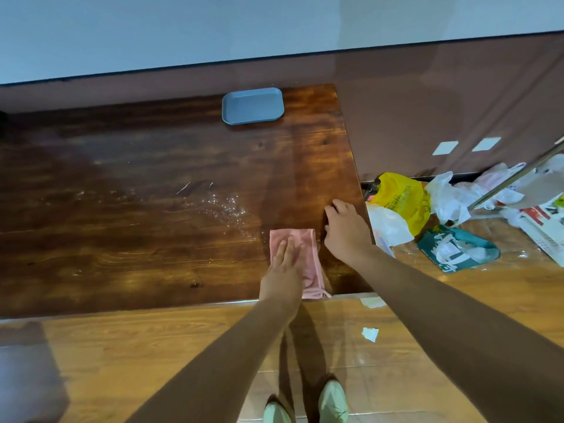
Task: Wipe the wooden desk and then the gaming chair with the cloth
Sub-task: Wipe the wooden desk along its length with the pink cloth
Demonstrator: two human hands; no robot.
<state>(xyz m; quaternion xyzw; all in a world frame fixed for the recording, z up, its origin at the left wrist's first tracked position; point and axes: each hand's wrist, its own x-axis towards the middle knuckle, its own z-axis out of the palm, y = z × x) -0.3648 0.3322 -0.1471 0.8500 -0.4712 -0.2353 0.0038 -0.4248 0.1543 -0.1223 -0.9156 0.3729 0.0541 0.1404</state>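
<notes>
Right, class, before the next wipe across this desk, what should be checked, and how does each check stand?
1. Cloth flat on the desk: ok.
2. Left hand pressing flat on the cloth: ok.
3. Right hand clear of the cloth: cannot tell, fingers close beside it.
4. White specks wiped: not ok, they lie beyond the cloth.
5. Tray off the desk: not ok, at its back edge.

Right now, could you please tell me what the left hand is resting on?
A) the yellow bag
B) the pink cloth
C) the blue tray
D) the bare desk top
B: the left hand lies flat, its fingers straight, on the pink cloth near the front edge of the wooden desk.
</notes>
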